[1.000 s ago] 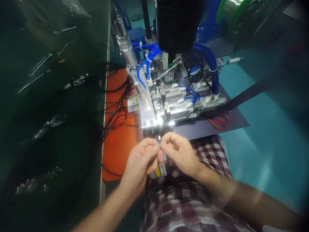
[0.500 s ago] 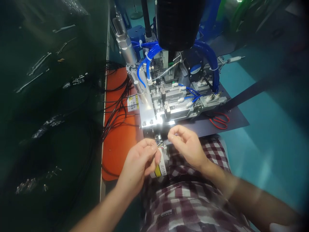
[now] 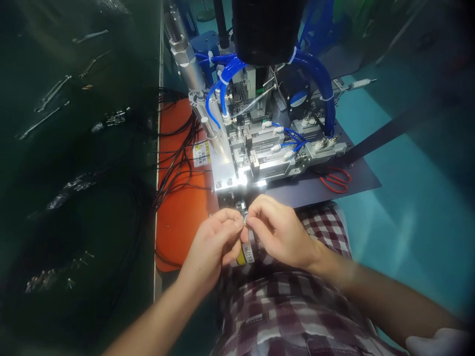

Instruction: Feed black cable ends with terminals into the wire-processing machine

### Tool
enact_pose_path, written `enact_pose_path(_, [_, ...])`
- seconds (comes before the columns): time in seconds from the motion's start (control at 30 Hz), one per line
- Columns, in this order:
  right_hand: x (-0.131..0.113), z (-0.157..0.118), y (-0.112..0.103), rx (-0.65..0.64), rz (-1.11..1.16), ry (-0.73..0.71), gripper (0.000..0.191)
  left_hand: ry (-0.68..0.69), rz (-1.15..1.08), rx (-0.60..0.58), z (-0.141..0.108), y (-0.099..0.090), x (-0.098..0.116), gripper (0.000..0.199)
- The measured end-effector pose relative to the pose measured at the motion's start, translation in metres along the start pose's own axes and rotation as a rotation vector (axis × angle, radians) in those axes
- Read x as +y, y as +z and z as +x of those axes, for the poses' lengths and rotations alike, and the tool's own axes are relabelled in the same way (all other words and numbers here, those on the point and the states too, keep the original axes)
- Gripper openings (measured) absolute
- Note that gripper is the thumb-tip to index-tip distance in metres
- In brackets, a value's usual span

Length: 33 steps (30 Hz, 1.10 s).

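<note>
My left hand [image 3: 218, 237] pinches a small shiny metal part [image 3: 244, 222] between thumb and forefinger; its exact shape is too small to tell. From the right, the closed fingertips of my right hand [image 3: 276, 228] meet the same spot, and what they grip is hidden. Both hands are just in front of the machine [image 3: 260, 158], near its brightly lit front corner. Below them a white and yellow label [image 3: 248, 253] shows partly behind the left fingers.
Black cables [image 3: 181, 163] cross the orange plate [image 3: 178, 237] at the left. Red-handled scissors [image 3: 336, 180] lie on the grey plate [image 3: 304, 195]. Small metal pieces [image 3: 40, 281] are scattered on the dark green surface [image 3: 92, 227]. Blue tubes [image 3: 321, 81] arch over the machine.
My right hand has moved left and slightly down, so its fingertips now meet those of my left hand. The left hand keeps its pinch. The whole view has shifted slightly.
</note>
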State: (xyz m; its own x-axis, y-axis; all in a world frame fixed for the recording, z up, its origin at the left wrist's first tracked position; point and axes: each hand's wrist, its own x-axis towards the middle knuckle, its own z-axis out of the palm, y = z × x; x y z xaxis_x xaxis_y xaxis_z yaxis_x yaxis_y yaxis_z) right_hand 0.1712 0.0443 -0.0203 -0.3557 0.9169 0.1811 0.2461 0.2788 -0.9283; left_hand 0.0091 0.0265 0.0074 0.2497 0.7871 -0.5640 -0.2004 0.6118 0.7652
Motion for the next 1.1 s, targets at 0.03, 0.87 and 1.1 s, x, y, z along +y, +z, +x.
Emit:
enact_pose_path(0.03, [0.001,0.0,0.001,-0.017,0.075,0.086,0.011,-0.012,-0.015,0.0,0.0,0.0,0.0,0.012])
enact_pose_path(0.87, [-0.006,-0.018,0.016,-0.01,0.42,0.564,0.018,0.048,0.11,0.08,0.0,-0.002,-0.008,0.02])
enact_pose_path(1.1, [-0.002,-0.009,0.004,0.049,0.312,0.472,0.017,-0.003,0.052,0.041,0.001,0.001,-0.001,0.021])
